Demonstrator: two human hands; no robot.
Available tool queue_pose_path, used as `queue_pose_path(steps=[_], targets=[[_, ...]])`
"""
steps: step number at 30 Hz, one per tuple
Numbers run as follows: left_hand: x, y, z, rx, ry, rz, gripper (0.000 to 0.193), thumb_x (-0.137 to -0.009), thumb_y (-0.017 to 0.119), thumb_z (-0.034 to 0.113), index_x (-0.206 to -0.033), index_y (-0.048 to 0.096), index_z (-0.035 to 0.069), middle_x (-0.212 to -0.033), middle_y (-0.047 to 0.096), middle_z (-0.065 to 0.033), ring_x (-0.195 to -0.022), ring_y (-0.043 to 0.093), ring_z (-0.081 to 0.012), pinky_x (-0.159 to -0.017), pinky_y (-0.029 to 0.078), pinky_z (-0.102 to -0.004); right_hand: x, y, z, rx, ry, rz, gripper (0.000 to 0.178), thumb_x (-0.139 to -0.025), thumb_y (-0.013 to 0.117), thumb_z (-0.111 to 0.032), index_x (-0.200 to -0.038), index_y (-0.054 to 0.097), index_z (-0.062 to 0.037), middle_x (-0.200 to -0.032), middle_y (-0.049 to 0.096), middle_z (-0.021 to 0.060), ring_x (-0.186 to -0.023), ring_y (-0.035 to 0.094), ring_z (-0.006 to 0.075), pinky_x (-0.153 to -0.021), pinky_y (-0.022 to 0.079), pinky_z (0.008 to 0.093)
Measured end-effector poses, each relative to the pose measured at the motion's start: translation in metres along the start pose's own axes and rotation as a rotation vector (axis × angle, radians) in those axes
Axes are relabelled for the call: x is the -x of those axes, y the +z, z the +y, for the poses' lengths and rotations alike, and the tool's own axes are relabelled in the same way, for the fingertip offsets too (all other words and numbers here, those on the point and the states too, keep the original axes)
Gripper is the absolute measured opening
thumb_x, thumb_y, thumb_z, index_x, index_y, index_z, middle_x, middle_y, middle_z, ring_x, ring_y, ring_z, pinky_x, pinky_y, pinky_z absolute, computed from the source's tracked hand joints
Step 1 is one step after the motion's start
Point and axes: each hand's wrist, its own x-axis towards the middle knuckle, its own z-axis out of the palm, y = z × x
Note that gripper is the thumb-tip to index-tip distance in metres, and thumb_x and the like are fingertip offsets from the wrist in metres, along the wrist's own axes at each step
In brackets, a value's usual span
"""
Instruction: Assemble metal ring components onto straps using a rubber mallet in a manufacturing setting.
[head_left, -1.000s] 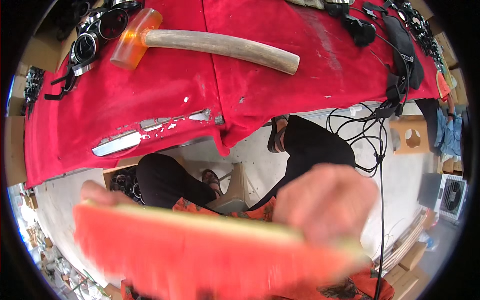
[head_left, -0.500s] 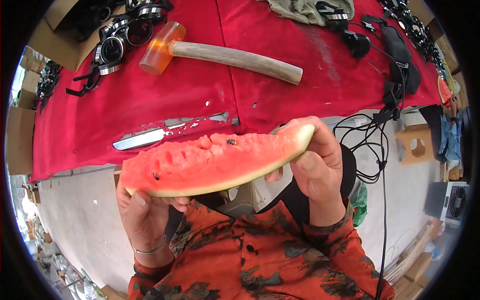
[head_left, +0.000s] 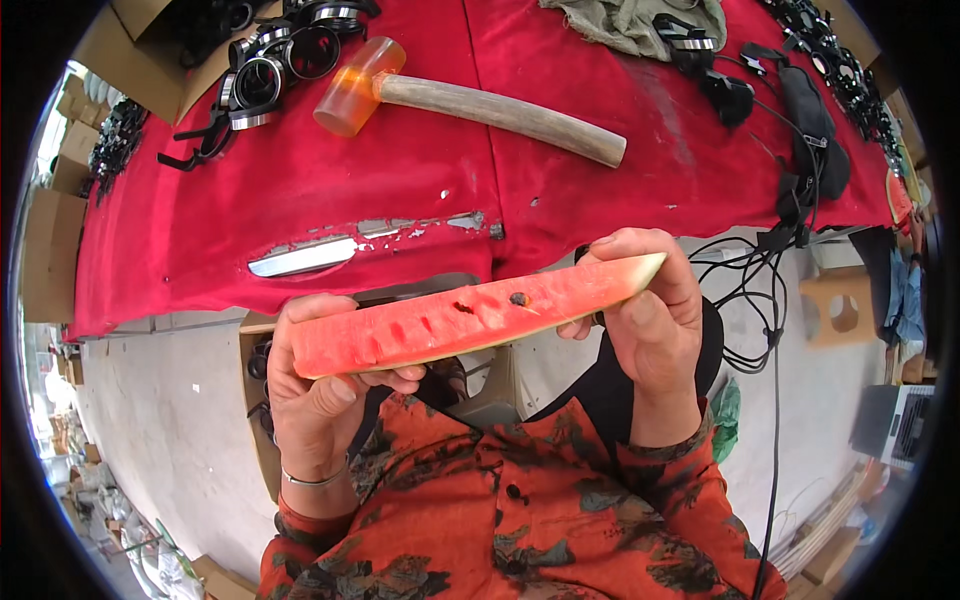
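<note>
A long slice of watermelon (head_left: 450, 318) is held between my two hands in front of my chest, its red flesh and a few dark seeds facing up. My left hand (head_left: 318, 390) grips the blunt left end, thumb below the near edge and fingers around the far side. Around the pointed right end, with its pale rind, my right hand (head_left: 655, 325) is closed, thumb on the near side. Some fingers of both hands are hidden behind the slice.
Beyond the slice, a red-covered table (head_left: 400, 190) bears a mallet (head_left: 500, 110) with an orange head and wooden handle. Black ring-shaped metal parts (head_left: 258, 85) lie at the back left. Black cables (head_left: 740, 300) hang off the table's right side. A cardboard box (head_left: 838, 305) stands at the right.
The watermelon slice has shifted right and tilted, so its broad flesh face looks narrower and less rind shows. Both hands moved along with it. The table view has slid slightly right.
</note>
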Motion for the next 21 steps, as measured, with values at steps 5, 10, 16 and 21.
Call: queue_pose_path(steps=[5,10,16,21], targets=[[0.002,-0.009,-0.007,-0.301,0.227,0.018,0.057,-0.078,0.071,0.022,-0.118,0.039,-0.003,-0.095,0.060,-0.0188,-0.075,0.065,-0.0305,-0.069,0.057,-0.0377,-0.001,0.001,-0.001,0.420,-0.218,0.140,0.042,-0.081,0.064,-0.014,-0.117,0.050,0.0036,-0.103,0.058,0.0156,-0.090,0.058,0.0193,-0.074,0.047,0.0283],[0.004,-0.017,-0.010,-0.546,0.344,0.079,0.055,-0.078,0.071,0.019,-0.118,0.041,-0.002,-0.100,0.057,-0.0128,-0.082,0.064,-0.0282,-0.071,0.056,-0.0374,-0.007,0.008,-0.005,1.026,-0.588,0.021,0.040,-0.072,0.072,-0.019,-0.104,0.060,0.0020,-0.113,0.052,0.0208,-0.101,0.055,0.0339,-0.085,0.045,0.0378],[0.004,-0.010,-0.009,-0.514,0.333,0.034,0.051,-0.074,0.074,0.007,-0.116,0.046,0.000,-0.104,0.055,-0.0099,-0.093,0.056,-0.0155,-0.081,0.045,-0.0265,-0.011,0.010,-0.002,1.075,-0.510,-0.050,0.036,-0.067,0.074,-0.020,-0.097,0.064,-0.0027,-0.117,0.051,0.0201,-0.110,0.049,0.0397,-0.093,0.040,0.0447],[0.002,-0.008,-0.008,-0.600,0.376,0.001,0.051,-0.075,0.073,0.007,-0.117,0.045,0.000,-0.103,0.055,-0.0119,-0.092,0.057,-0.0165,-0.081,0.046,-0.0273,-0.009,0.008,-0.001,1.208,-0.507,-0.108,0.039,-0.076,0.069,-0.036,-0.098,0.062,-0.0051,-0.120,0.048,0.0214,-0.116,0.044,0.0420,-0.096,0.036,0.0480]])
